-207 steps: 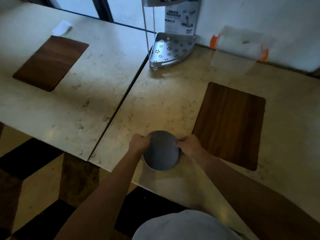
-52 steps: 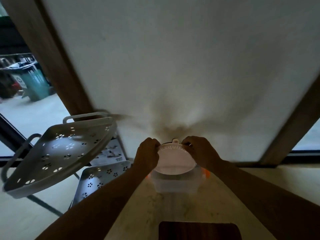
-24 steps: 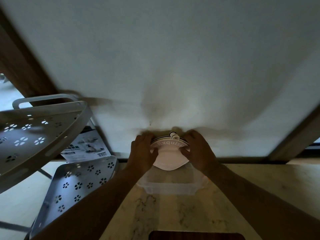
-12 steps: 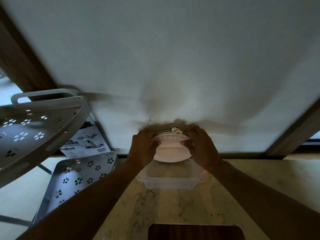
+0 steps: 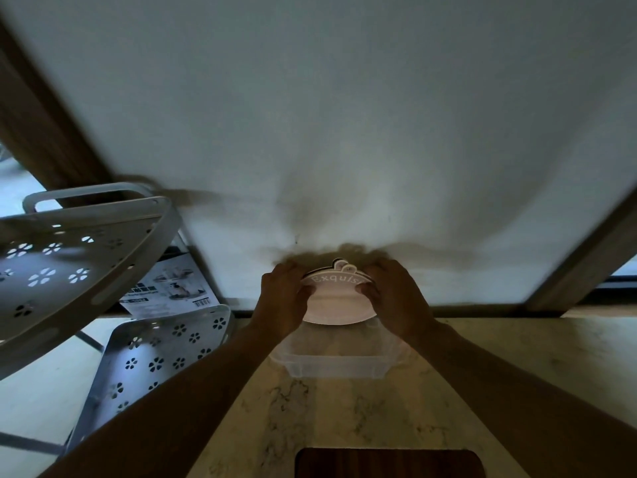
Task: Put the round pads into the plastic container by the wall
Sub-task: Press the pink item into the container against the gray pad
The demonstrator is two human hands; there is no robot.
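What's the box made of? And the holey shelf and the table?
The box looks like clear, slightly frosted plastic: the counter shows through its walls. The shelf is probably metal with a pale matte coat, thin sheet punched with flower holes, though plastic is possible. The table looks like polished marble or imitation stone: cream with grey veins.

Both hands, left (image 5: 281, 300) and right (image 5: 396, 298), reach forward, fingers curled in grip

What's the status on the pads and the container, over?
Left hand and right hand each grip an edge of the round pads. Pads tilted above the open plastic container by the wall, not yet in. Nothing in the way.
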